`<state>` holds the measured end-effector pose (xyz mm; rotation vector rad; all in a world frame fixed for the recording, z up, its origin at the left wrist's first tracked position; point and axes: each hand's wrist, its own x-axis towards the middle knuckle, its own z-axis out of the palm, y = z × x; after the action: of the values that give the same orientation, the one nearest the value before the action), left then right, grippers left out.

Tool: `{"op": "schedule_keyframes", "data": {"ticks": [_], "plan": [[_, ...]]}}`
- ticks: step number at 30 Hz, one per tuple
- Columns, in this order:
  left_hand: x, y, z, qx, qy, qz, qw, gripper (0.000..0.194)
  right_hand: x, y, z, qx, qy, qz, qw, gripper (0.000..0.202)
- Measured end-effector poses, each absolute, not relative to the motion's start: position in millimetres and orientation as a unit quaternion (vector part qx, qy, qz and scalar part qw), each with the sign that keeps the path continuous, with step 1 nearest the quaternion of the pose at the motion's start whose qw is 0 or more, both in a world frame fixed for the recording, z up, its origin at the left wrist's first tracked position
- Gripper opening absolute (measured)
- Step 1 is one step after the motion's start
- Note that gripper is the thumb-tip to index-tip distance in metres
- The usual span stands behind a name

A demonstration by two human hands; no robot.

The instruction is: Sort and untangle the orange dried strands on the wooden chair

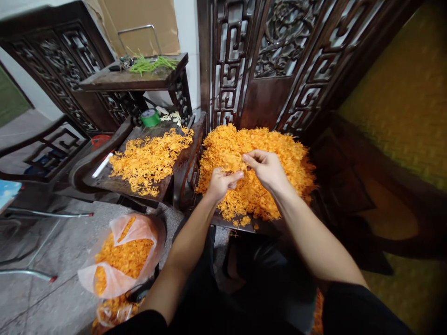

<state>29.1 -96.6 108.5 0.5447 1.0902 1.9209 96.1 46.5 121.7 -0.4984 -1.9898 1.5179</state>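
Note:
A large heap of small, spidery orange pieces (pixel 258 195) is piled on the dark wooden chair seat in front of me. My left hand (pixel 222 183) is closed over the heap, thumb pointing right, with an orange spidery piece (pixel 233 162) at its fingertips. On the right, my right hand (pixel 267 168) pinches the same piece's right side between thumb and forefinger. Where that piece ends and the heap behind begins is hard to make out. Both hands are close together above the middle of the pile.
Left of the heap, a wooden surface (pixel 104 182) bears more orange pieces (pixel 150 160), green tape (pixel 150 117) and a white stick (pixel 102 165). Green strips (pixel 153 64) lie on a higher stand. A pinkish plastic bag (pixel 117 289) of orange pieces stands on the floor. Carved chair backs (pixel 272 93) rise behind.

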Motion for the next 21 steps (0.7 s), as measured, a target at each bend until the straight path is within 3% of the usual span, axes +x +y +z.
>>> {"op": "schedule_keyframes", "data": {"ticks": [4,6,10,17,21], "plan": [[34,-106,111,0.240,0.410,0.742,0.472,0.053,107,83,120,-0.263,-0.589,0.593,0.482,0.046],[33,-110,109,0.240,0.416,0.737,0.476,0.053,127,99,122,-0.276,-0.557,0.577,0.530,0.038],[27,-108,106,0.232,0.442,0.729,0.469,0.056,162,104,121,-0.272,-0.650,0.539,0.460,0.028],[28,-99,104,0.223,0.487,0.717,0.447,0.050,136,84,141,-0.207,-0.839,0.327,0.383,0.021],[34,-97,101,0.246,0.492,0.705,0.448,0.045,149,38,138,-0.141,-0.846,0.462,0.228,0.032]]}}
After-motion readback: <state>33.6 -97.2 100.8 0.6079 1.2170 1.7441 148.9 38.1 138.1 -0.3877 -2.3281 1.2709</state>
